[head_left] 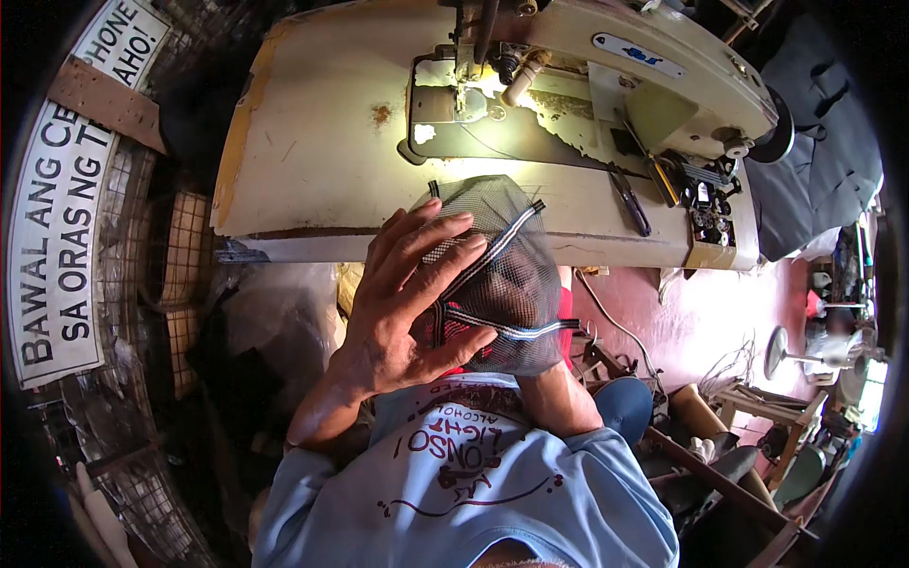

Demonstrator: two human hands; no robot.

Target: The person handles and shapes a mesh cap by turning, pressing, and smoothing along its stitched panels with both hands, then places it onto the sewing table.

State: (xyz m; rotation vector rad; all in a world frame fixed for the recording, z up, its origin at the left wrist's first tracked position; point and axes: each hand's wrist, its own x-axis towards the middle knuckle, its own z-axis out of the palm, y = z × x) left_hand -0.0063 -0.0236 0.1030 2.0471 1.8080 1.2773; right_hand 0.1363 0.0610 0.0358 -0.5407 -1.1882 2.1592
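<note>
Mesh pouch: open-weave dark net, matt, edged with striped woven tape. Held between left hand and right hand, the latter mostly hidden inside the net.

Bench: cream laminate, worn smooth, scratched, with a rust-brown stain; chipped edge, bare wood showing along the front.

Sewing machine: cream painted metal, semi-gloss, paint flaking off the bed to dark metal; bright steel around the needle.

Scissors: dark metal, dull.

Shirt: light blue knit cloth, matt, printed in maroon.

Sign: white painted board, matt, black lettering.

Floor: red, glossy where lit.
</note>
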